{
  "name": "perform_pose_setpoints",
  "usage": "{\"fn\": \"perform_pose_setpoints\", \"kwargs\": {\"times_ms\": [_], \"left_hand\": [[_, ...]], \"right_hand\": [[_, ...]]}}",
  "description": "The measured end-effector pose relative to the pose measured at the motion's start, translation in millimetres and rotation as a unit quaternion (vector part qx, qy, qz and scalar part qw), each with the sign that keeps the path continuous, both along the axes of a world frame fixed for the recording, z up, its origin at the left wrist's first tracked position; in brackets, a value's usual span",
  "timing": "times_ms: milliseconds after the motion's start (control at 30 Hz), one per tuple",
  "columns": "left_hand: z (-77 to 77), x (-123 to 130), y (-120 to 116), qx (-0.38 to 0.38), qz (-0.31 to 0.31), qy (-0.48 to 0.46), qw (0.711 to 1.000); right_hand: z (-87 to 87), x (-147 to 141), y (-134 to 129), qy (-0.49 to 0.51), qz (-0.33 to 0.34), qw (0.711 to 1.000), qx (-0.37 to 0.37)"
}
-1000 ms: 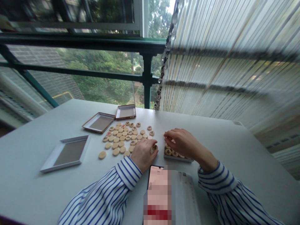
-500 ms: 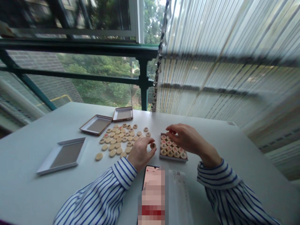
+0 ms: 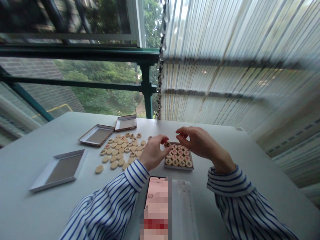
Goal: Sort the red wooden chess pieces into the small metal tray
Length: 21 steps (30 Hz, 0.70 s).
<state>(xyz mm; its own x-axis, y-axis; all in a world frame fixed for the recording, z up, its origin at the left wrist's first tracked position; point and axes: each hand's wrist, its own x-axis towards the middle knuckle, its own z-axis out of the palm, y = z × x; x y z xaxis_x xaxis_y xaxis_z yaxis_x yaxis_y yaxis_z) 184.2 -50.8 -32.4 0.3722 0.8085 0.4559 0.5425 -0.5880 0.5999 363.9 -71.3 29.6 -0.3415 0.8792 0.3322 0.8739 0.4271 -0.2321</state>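
A shallow box [image 3: 179,168] holds rows of round wooden Chinese chess pieces with red and black characters. At its far left corner, my left hand [image 3: 154,151] pinches a chess piece [image 3: 167,144] with a black character between thumb and forefinger. My right hand [image 3: 200,141] hovers over the box's far right part with curved fingers apart and nothing visible in them, hiding some of the pieces there. Left of the box spreads a loose group of chess pieces [image 3: 120,150], many face down; my left hand and sleeve cover some of them.
Two shallow box parts, a brown-edged tray [image 3: 81,140] and a smaller tray [image 3: 125,129], lie beyond the pieces. A white tray [image 3: 50,185] lies at the left. Near me are a phone [image 3: 156,190] and a translucent plastic item [image 3: 183,203]. Behind the white table stands a green railing [image 3: 100,85].
My left hand has carried the chess piece right, to the box's far left corner. My right hand stays over the box. The whole view has shifted slightly.
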Motion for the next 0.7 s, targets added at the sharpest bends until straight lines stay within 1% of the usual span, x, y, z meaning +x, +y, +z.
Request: {"fn": "perform_pose_setpoints", "kwargs": {"times_ms": [167,367,567,700], "left_hand": [[3.3,12,11,-0.024,-0.021,-0.047,0.998],[-1.0,12,17,-0.083,-0.041,-0.064,0.994],[-3.7,13,16,-0.091,-0.049,-0.064,0.993],[-2.0,15,11,-0.067,-0.046,-0.054,0.995]], "right_hand": [[3.5,6,-2,0.01,-0.01,1.0,-0.002],[1.8,11,1,0.007,-0.02,1.0,-0.013],[-3.3,11,5,-0.004,-0.008,0.999,-0.053],[-4.9,9,7,0.006,0.012,0.994,-0.105]]}}
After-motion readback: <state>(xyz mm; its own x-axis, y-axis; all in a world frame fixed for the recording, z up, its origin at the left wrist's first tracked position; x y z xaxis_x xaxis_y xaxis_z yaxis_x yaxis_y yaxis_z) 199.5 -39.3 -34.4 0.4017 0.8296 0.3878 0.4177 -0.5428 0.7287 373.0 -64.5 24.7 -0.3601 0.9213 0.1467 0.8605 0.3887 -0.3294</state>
